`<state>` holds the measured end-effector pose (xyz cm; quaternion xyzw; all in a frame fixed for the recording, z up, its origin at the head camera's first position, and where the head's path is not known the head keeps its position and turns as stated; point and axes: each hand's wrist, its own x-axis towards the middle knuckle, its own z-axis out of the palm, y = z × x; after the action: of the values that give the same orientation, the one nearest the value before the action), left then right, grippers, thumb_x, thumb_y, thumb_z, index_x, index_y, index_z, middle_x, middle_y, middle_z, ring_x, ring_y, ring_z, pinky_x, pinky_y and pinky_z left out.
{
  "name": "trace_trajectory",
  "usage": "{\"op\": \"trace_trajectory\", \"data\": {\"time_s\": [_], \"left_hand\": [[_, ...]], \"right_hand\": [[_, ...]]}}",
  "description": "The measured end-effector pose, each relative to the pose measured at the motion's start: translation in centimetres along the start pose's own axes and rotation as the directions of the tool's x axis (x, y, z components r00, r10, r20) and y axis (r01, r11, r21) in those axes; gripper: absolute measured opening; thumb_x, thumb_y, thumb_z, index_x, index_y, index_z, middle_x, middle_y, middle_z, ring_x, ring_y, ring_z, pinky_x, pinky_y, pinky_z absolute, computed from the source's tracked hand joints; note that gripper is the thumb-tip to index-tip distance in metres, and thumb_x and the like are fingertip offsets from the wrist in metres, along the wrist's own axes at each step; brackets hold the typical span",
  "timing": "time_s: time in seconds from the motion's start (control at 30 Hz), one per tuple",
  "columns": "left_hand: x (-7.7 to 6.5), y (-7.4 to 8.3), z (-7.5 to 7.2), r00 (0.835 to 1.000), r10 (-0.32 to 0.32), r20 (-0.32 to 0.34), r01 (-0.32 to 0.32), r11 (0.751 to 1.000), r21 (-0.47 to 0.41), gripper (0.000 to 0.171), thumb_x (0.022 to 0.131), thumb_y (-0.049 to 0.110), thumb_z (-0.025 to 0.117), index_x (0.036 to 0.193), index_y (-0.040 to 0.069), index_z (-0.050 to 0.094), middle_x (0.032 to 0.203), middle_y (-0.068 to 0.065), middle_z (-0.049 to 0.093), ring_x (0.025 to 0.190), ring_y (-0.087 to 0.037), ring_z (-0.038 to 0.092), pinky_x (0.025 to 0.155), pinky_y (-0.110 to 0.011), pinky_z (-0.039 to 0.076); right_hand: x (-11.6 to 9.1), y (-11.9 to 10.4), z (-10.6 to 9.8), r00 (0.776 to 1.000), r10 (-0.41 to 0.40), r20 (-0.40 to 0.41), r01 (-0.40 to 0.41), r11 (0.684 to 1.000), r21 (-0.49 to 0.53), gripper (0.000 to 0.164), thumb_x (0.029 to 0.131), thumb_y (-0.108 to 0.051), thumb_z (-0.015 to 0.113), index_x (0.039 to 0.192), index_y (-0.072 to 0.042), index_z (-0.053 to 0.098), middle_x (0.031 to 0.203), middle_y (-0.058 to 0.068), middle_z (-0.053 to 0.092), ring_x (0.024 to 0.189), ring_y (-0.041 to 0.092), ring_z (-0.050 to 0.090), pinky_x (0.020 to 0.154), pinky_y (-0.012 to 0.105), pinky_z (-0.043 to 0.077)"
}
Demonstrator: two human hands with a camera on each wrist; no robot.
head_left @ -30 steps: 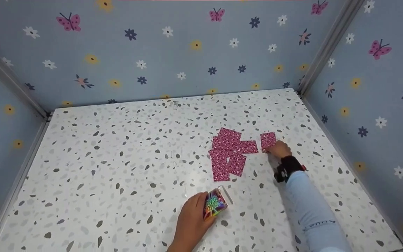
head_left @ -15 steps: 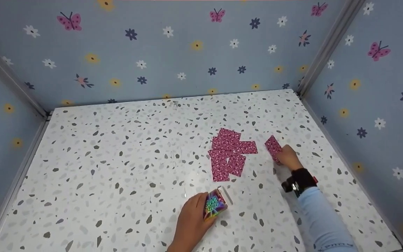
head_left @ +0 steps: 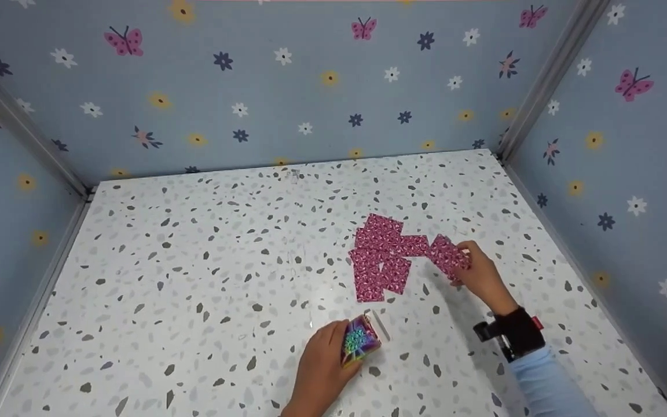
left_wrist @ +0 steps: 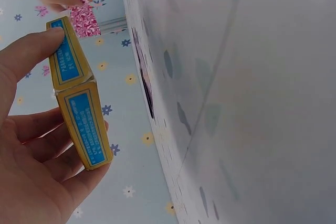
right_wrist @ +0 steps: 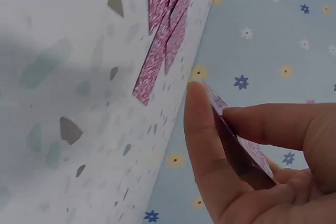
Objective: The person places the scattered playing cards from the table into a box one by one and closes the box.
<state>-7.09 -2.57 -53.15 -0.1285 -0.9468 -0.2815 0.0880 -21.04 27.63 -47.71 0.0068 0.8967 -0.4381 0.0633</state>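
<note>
Low in the head view my left hand (head_left: pixel 321 366) grips a colourful card box (head_left: pixel 360 340) whose end flap stands open. From the left wrist, the yellow-edged box (left_wrist: pixel 84 114) with blue printed panels sits between thumb and fingers. My right hand (head_left: pixel 480 274) pinches a pink patterned playing card (head_left: pixel 446 256) above the table. In the right wrist view, thumb and fingers hold this card (right_wrist: pixel 241 148) nearly edge-on; whether there is more than one cannot be told. Several overlapping pink-backed cards (head_left: pixel 368 277) lie flat to the left of my right hand.
The white speckled table (head_left: pixel 206 278) is bordered by blue flowered panels (head_left: pixel 264 81) at the back and both sides. A black strap with a small camera (head_left: pixel 516 333) is on my right wrist.
My right hand has lifted the separate card off the table and drawn it nearer, turning it. The left hand keeps its grip on the box, and the spread cards lie as before.
</note>
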Motion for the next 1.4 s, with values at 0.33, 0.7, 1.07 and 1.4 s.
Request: {"op": "trace_trajectory", "data": {"time_s": [0.33,0.7,1.07,1.4], "left_hand": [[0.1,0.0,-0.1,1.000,-0.010,0.008,0.010,1.000,0.003,0.071,0.069,0.034,0.079,0.128,0.005,0.051,0.119,-0.007,0.057,0.109,-0.022,0.056,0.098,-0.038,0.047],[-0.1,0.1,0.2,0.999,0.005,-0.033,-0.005,1.000,0.008,0.070,0.068,0.033,0.080,0.126,0.006,0.052,0.116,-0.006,0.058,0.106,-0.021,0.056,0.095,-0.037,0.049],[-0.1,0.2,0.2,0.997,0.020,-0.070,-0.020,1.000,-0.003,0.069,0.065,0.030,0.082,0.123,0.005,0.054,0.114,-0.006,0.059,0.104,-0.021,0.057,0.093,-0.037,0.050],[0.0,0.1,0.1,0.993,0.020,-0.113,-0.021,1.000,-0.005,0.070,0.065,0.031,0.082,0.124,0.006,0.054,0.115,-0.006,0.059,0.104,-0.020,0.057,0.092,-0.037,0.050]], "right_hand": [[-3.0,-2.6,2.1,0.970,-0.207,0.125,0.198,0.977,0.080,0.047,0.088,0.007,0.052,0.133,-0.005,0.046,0.121,0.025,0.055,0.070,0.017,0.062,0.061,0.029,0.057],[-4.5,-3.8,3.4,0.888,-0.249,0.387,0.138,0.947,0.291,0.051,0.088,0.009,0.049,0.137,-0.005,0.044,0.137,0.029,0.039,0.071,0.016,0.065,0.070,0.039,0.059],[-5.8,-5.1,4.3,0.842,-0.290,0.455,0.172,0.943,0.284,0.048,0.086,0.012,0.049,0.133,0.001,0.047,0.141,0.028,0.038,0.074,0.023,0.067,0.068,0.033,0.060],[-6.0,-5.2,4.6,0.839,-0.272,0.471,0.181,0.956,0.230,0.051,0.085,0.013,0.047,0.134,-0.001,0.048,0.142,0.027,0.038,0.072,0.018,0.067,0.067,0.030,0.059]]}}
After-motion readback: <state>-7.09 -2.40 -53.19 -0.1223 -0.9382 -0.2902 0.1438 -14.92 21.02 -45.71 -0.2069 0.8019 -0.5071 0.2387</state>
